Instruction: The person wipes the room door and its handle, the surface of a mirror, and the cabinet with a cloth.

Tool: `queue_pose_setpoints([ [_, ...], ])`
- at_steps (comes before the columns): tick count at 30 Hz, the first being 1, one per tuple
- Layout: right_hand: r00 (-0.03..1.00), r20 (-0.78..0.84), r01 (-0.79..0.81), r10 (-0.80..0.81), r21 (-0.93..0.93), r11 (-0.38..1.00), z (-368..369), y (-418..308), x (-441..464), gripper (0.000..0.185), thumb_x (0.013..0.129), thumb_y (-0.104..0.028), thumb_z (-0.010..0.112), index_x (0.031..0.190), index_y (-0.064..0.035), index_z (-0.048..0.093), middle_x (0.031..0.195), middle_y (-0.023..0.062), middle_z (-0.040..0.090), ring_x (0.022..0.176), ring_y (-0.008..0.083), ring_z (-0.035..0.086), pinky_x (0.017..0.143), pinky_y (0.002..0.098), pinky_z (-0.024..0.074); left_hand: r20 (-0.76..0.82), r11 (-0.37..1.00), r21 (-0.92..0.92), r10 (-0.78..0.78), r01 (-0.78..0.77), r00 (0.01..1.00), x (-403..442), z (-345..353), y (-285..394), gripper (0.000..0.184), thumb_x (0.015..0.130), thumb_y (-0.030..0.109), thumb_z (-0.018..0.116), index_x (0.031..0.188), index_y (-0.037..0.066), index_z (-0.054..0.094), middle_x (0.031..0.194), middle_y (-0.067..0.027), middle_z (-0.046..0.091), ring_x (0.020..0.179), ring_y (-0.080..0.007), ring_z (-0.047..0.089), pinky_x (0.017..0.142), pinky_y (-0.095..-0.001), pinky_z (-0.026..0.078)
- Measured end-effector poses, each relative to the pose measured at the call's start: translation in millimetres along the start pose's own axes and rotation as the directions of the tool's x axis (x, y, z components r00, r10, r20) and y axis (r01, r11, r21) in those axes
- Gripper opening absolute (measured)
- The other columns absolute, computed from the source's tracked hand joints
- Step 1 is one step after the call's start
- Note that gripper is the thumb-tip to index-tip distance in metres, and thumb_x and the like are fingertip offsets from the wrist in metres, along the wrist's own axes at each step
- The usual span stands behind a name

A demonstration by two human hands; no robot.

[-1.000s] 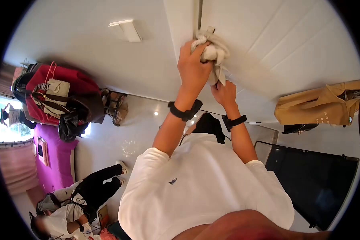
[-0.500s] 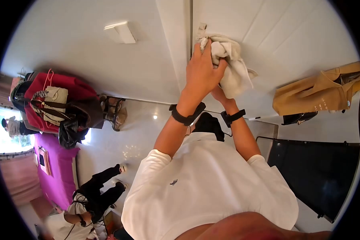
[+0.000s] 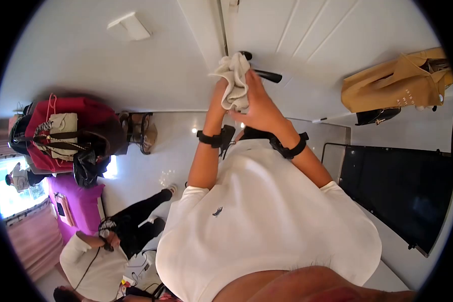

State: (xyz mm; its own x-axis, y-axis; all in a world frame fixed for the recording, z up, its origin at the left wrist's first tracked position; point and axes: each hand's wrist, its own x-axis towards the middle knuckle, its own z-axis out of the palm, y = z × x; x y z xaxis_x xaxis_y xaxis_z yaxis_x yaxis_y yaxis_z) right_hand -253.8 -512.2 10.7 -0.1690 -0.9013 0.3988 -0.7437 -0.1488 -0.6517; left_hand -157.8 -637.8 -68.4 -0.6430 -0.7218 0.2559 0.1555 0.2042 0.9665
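A bunched off-white cloth (image 3: 232, 83) is gathered between my two hands, in front of the door's edge. My left hand (image 3: 217, 95) grips it from the left, its fingers mostly hidden behind the folds. From the right, my right hand (image 3: 261, 108) closes on the cloth, fingers pointing up along it. Just beyond the cloth, a black door handle (image 3: 268, 76) sticks out to the right, close to my right fingertips. A round black fitting (image 3: 245, 55) shows above it, partly covered by the cloth.
The white door (image 3: 307, 45) meets its frame above my hands. A light switch (image 3: 130, 26) is on the left wall. Clothes and bags (image 3: 70, 136) hang at left; a tan bag (image 3: 387, 85) hangs at right. Another person (image 3: 95, 261) sits at lower left. A black panel (image 3: 395, 191) stands at right.
The cloth has come down and left with my left hand, and is more tightly bunched. My right hand has risen onto it. The black handle now shows. The seated person has shifted.
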Motion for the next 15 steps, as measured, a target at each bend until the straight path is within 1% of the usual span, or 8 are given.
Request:
queue_pose_setpoints([
  [1,0.997,-0.051,-0.054,0.060,0.109,0.993,-3.0,-8.4,0.7,0.097,0.064,-0.022,0.083,0.144,0.0034,0.034,0.143,0.0289,0.039,0.130,0.0467,0.041,0.104,0.0479,0.0443,-0.002,1.000,-0.001,-0.016,0.016,1.000,-2.5,-1.4,6.3,0.038,0.091,0.017,0.062,0.126,0.002,0.059,0.109,-0.0138,0.066,0.098,-0.0253,0.064,0.079,-0.0354,0.053],
  [2,0.992,-0.123,-0.040,0.042,0.018,0.999,-4.6,-9.5,0.6,0.087,0.065,-0.018,0.082,0.139,0.0000,0.041,0.135,0.0239,0.048,0.123,0.0433,0.049,0.100,0.0463,0.0473,0.044,0.996,0.081,0.028,-0.031,0.999,-2.5,-1.8,17.6,0.039,0.091,0.017,0.062,0.127,0.002,0.059,0.111,-0.0131,0.065,0.099,-0.0242,0.063,0.079,-0.0353,0.053],
  [7,0.981,-0.165,-0.091,0.102,0.075,0.993,-33.4,20.5,21.2,0.060,0.069,-0.007,0.074,0.126,-0.0071,0.055,0.113,0.0124,0.060,0.102,0.0370,0.061,0.087,0.0417,0.0513,0.319,0.841,0.424,0.210,-0.337,0.924,6.5,-1.4,64.9,0.044,0.090,0.015,0.062,0.132,0.003,0.055,0.119,-0.0093,0.063,0.106,-0.0187,0.061,0.079,-0.0349,0.053],
  [8,0.983,-0.181,-0.023,0.039,0.090,0.996,-35.3,24.7,28.0,0.059,0.070,-0.004,0.070,0.127,-0.0081,0.055,0.113,0.0128,0.060,0.102,0.0373,0.061,0.086,0.0421,0.0514,0.242,0.972,0.020,-0.233,0.235,0.942,0.7,-1.3,61.3,0.045,0.090,0.016,0.061,0.133,0.003,0.054,0.123,-0.0114,0.060,0.109,-0.0214,0.061,0.079,-0.0375,0.053],
  [10,0.977,-0.213,0.048,-0.011,0.167,0.985,-29.7,27.4,36.0,0.054,0.071,0.005,0.058,0.123,-0.0102,0.058,0.109,0.0127,0.059,0.099,0.0379,0.061,0.083,0.0426,0.0518,0.269,0.950,-0.012,-0.297,0.311,0.916,-3.1,-4.5,55.7,0.043,0.094,0.019,0.060,0.134,0.003,0.053,0.119,-0.0121,0.063,0.101,-0.0217,0.064,0.080,-0.0362,0.054],
  [12,0.981,-0.190,-0.022,0.041,0.105,0.994,-24.4,40.8,33.0,0.053,0.071,0.006,0.058,0.121,-0.0098,0.060,0.109,0.0128,0.059,0.097,0.0378,0.061,0.084,0.0425,0.0518,0.307,0.921,-0.047,-0.356,0.387,0.883,-0.6,-6.8,55.2,0.041,0.098,0.022,0.059,0.134,0.003,0.053,0.116,-0.0129,0.065,0.093,-0.0220,0.067,0.081,-0.0349,0.054],
  [14,0.983,-0.157,-0.087,0.092,0.038,0.996,-23.5,57.6,27.6,0.051,0.071,0.006,0.058,0.119,-0.0094,0.062,0.109,0.0129,0.059,0.096,0.0377,0.062,0.084,0.0424,0.0517,0.338,0.755,0.579,-0.565,0.306,0.753,5.8,-16.1,46.4,0.036,0.098,0.024,0.060,0.128,0.004,0.058,0.106,-0.0134,0.069,0.085,-0.0218,0.068,0.079,-0.0354,0.054],
  [15,0.964,-0.239,-0.132,0.113,-0.063,0.989,-28.2,68.5,22.8,0.050,0.071,0.006,0.058,0.118,-0.0094,0.064,0.109,0.0128,0.059,0.096,0.0373,0.062,0.084,0.0421,0.0517,0.334,0.758,0.570,-0.566,0.317,0.754,2.1,-18.0,52.5,0.036,0.098,0.024,0.060,0.128,0.004,0.058,0.106,-0.0134,0.069,0.085,-0.0218,0.068,0.079,-0.0354,0.054],
])
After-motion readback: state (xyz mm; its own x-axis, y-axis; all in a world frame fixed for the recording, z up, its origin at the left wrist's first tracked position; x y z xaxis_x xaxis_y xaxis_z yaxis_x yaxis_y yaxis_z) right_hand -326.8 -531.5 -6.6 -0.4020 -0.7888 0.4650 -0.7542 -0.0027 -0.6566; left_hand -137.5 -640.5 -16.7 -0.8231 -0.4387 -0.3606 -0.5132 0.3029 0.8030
